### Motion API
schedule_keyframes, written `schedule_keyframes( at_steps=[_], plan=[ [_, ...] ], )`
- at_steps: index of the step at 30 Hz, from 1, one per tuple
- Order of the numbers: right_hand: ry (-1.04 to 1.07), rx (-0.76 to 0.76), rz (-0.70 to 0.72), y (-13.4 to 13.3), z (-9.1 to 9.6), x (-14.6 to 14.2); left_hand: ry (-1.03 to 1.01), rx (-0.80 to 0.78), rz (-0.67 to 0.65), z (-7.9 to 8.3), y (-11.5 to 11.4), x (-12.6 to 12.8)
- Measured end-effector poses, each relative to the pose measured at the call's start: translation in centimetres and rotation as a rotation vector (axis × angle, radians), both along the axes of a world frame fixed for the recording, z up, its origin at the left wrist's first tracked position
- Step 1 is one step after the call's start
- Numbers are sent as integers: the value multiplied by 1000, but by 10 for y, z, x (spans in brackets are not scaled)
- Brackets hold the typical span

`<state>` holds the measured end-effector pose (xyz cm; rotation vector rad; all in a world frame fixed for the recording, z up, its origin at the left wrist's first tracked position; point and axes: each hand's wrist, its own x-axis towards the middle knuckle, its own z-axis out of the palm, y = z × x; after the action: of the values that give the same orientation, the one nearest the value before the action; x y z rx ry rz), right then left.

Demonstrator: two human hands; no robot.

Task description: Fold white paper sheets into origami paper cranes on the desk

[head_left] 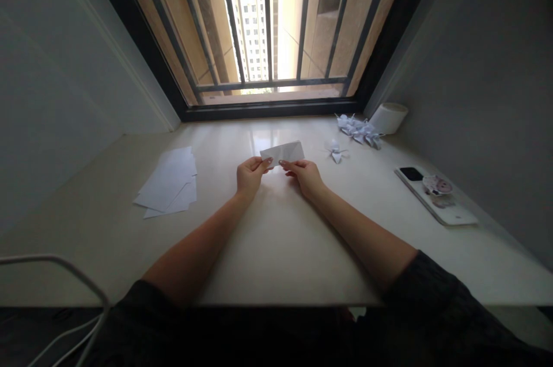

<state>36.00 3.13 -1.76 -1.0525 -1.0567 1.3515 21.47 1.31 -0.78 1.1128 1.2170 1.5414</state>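
Note:
A folded sheet of white paper [287,152], roughly a rectangle with a slanted crease, is held up a little in front of the window. My left hand [250,176] pinches its lower left corner between thumb and fingers. At the lower edge, near the middle, my right hand [306,176] grips the same paper, thumb on the near face. The fingers behind the paper are partly hidden. Just right of my right hand, a single folded paper crane [336,154] sits on the pale sill.
Loose white paper sheets [166,180] lie stacked unevenly on the left. A cluster of paper cranes [359,130] rests at the back right, against a white roll or cup [390,118]. A phone [436,197] lies by the right wall. White cables [56,260] curve at the lower left.

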Motion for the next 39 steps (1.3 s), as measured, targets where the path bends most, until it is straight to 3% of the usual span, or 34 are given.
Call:
schedule_keyframes(
  at_steps=[17, 22, 34, 39],
  plan=[
    [-28, 51, 28, -3, 2, -1, 15, 11, 14, 2, -1, 0],
    [-94, 44, -27, -2, 2, 1, -2, 15, 15, 1, 0, 0],
    [-63, 79, 12, -5, 9, 2, -48, 66, -145, 7, -5, -1],
    [-4, 89, 19, -10, 13, 0, 42, 17, -219, 6, -6, -1]
  ],
)
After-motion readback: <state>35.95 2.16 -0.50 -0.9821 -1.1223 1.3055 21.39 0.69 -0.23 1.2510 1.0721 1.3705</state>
